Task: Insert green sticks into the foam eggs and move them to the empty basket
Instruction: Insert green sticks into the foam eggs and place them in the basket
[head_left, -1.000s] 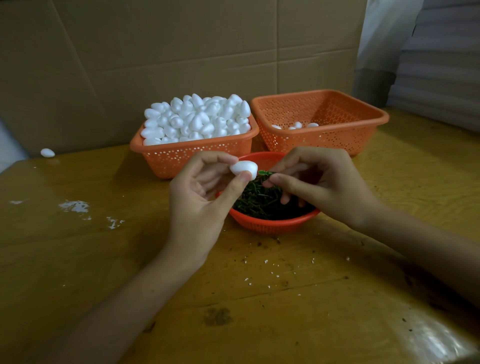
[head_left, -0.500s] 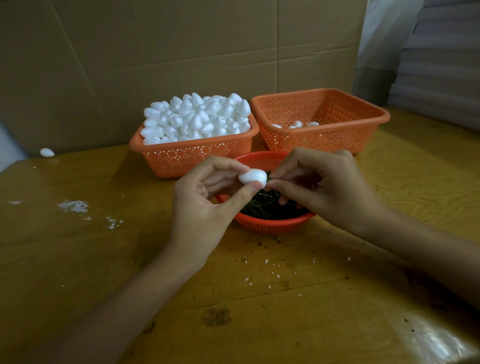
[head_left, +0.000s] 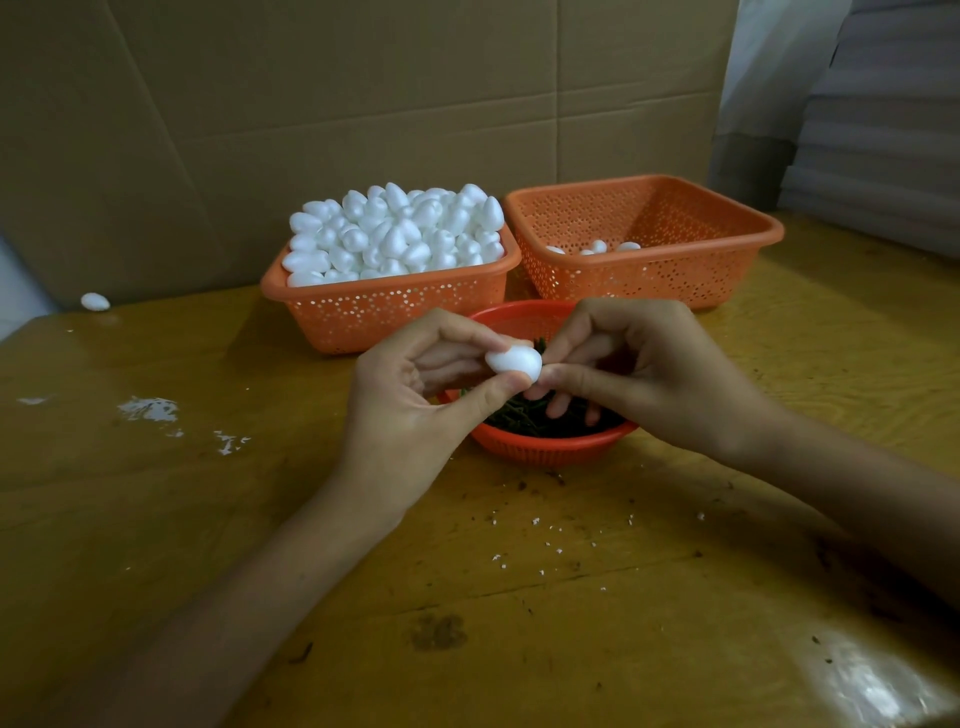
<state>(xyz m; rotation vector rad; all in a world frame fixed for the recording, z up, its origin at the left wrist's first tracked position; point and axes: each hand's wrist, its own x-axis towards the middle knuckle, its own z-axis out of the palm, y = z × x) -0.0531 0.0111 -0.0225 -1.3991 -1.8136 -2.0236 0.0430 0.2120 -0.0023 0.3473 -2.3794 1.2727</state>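
**Head view, insertion step.** My left hand (head_left: 410, 410) pinches one foam egg (head_left: 514, 361) between thumb and forefinger, holding it in the air over the round bowl (head_left: 550, 446) of green sticks (head_left: 522, 418). My right hand (head_left: 660, 379) has thumb and forefinger pressed together against the egg's right end. The stick I judge to be between them is hidden. The full basket (head_left: 395, 312) of eggs stands behind the bowl to the left. The nearly empty basket (head_left: 649, 283) stands beside it to the right, with a few eggs on its floor. The next move calls for a straight push along the egg's long axis, since the foam could crumble. The egg then goes to the right-hand basket.
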